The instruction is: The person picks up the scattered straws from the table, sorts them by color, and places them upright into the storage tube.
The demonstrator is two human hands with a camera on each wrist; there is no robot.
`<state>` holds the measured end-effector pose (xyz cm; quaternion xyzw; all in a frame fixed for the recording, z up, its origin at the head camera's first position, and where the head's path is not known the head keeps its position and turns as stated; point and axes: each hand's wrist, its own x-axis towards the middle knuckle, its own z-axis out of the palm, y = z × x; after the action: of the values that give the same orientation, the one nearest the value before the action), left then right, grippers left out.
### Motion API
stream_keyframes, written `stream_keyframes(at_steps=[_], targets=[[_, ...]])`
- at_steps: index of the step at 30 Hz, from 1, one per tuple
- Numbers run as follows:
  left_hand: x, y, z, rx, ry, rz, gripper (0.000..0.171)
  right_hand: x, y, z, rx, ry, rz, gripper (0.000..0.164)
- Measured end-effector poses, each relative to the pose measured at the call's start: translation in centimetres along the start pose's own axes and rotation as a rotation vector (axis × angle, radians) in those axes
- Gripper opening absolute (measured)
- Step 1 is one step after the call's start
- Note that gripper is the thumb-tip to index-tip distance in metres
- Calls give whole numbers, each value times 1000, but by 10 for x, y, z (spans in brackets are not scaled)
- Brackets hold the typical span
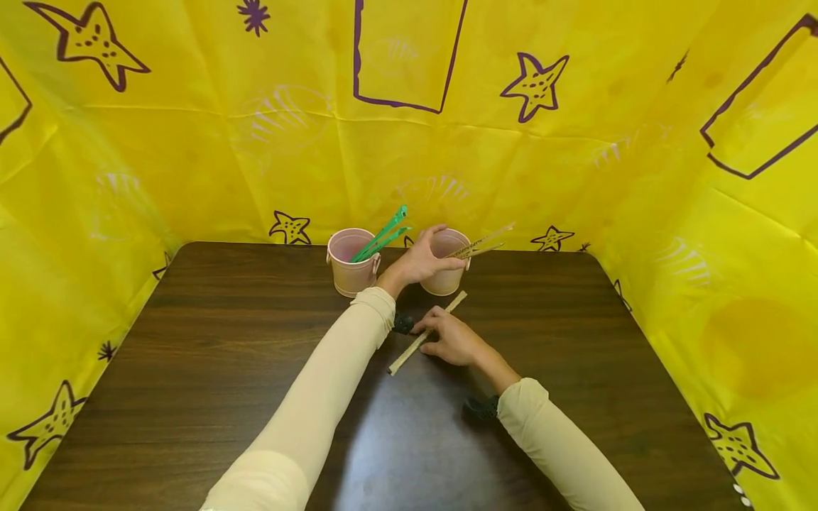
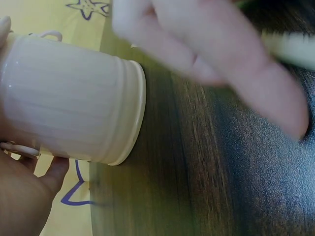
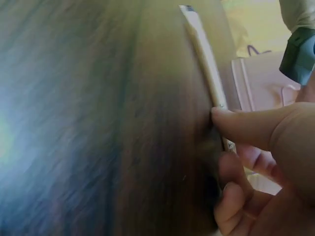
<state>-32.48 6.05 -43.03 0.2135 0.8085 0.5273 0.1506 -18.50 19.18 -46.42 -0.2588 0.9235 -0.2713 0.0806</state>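
My left hand (image 1: 420, 261) holds the right-hand pink bucket (image 1: 441, 284) by its rim, fingers at the back and thumb across the front. That bucket stands upright, with several thin beige stick packets (image 1: 486, 243) leaning out to the right. In front of it, my right hand (image 1: 455, 339) pinches a long, slim beige stick packet (image 3: 204, 49) between thumb and fingers, held slantwise close over the table. The left wrist view shows the bucket's side (image 2: 69, 98) with left fingers around it, and the right hand blurred nearby.
A second pink bucket (image 1: 351, 280) stands to the left with green stick packets (image 1: 383, 238) leaning out of it. Behind both hangs a yellow patterned cloth (image 1: 255, 170) at the far edge of the dark wooden table (image 1: 211, 355). Dark wrist devices (image 1: 479, 408) sit on both arms.
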Motion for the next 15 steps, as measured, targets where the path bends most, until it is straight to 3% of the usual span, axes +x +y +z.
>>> stream_keyframes(at_steps=[7,15], targets=[[-1,2,-1,-20,-4,-13,99,-15,2,0,-56,18,-10,9],[-3,3,0,-23,-2,-18,100,-30,8,-5,7,-27,-79,7]])
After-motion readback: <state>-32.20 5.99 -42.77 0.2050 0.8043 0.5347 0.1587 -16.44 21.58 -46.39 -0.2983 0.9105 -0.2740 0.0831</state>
